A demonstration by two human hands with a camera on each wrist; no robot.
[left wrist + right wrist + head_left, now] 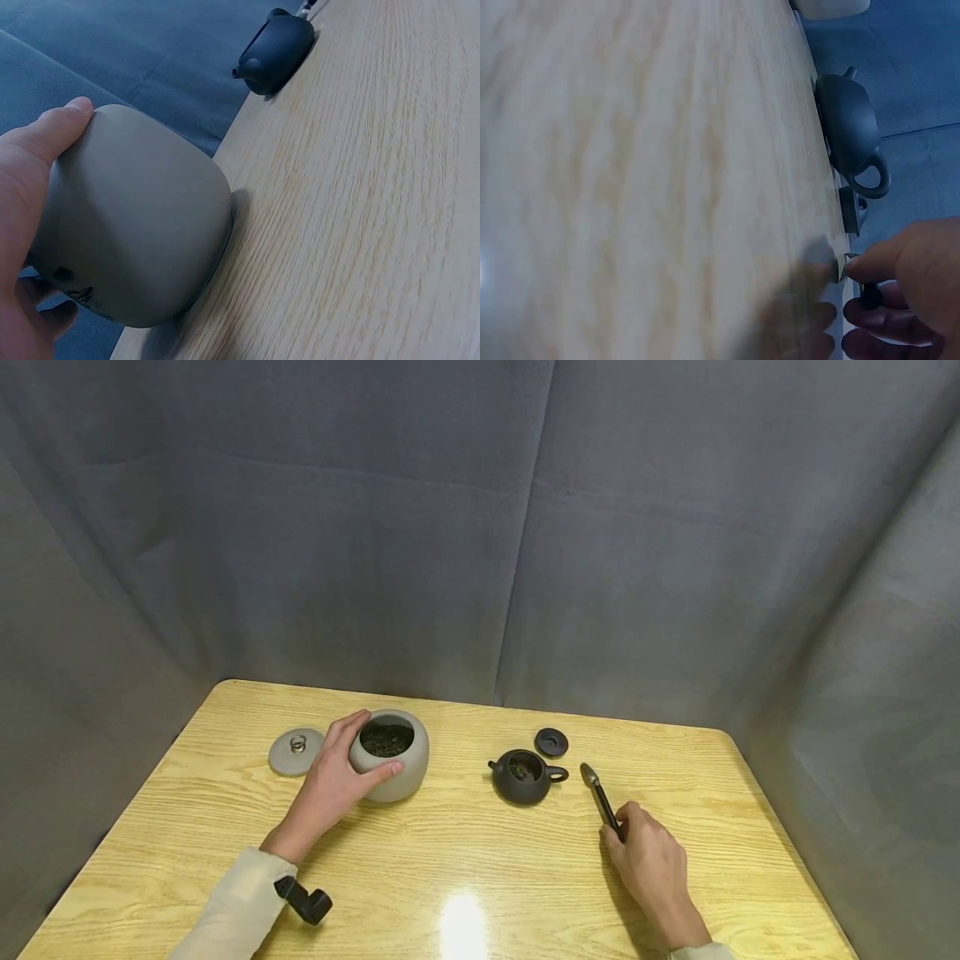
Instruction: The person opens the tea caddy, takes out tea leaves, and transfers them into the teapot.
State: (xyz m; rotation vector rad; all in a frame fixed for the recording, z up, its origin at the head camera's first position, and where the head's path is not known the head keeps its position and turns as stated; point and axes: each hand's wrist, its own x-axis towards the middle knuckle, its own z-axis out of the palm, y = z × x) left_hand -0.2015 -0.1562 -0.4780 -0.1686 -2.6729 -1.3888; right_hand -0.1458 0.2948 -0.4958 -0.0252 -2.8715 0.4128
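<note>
In the head view, my left hand (337,789) grips a round grey jar (415,770) at the left of the table, thumb across its near side and fingers at the far rim. Dark loose tea leaves (386,739) lie inside the jar. My right hand (651,860) pinches the black handle of a spoon (597,792), its metal bowl pointing away from me. A small dark teapot (522,792) stands uncovered between the hands, spout to the left, with some leaves visible inside. The right wrist view shows the teapot (849,124) beyond my fingers.
The teapot's dark lid (551,742) lies behind it. Left of the jar rests a grey lid (285,762) with a ring knob. A grey curtain (375,568) surrounds the back and sides of the wooden table (420,877).
</note>
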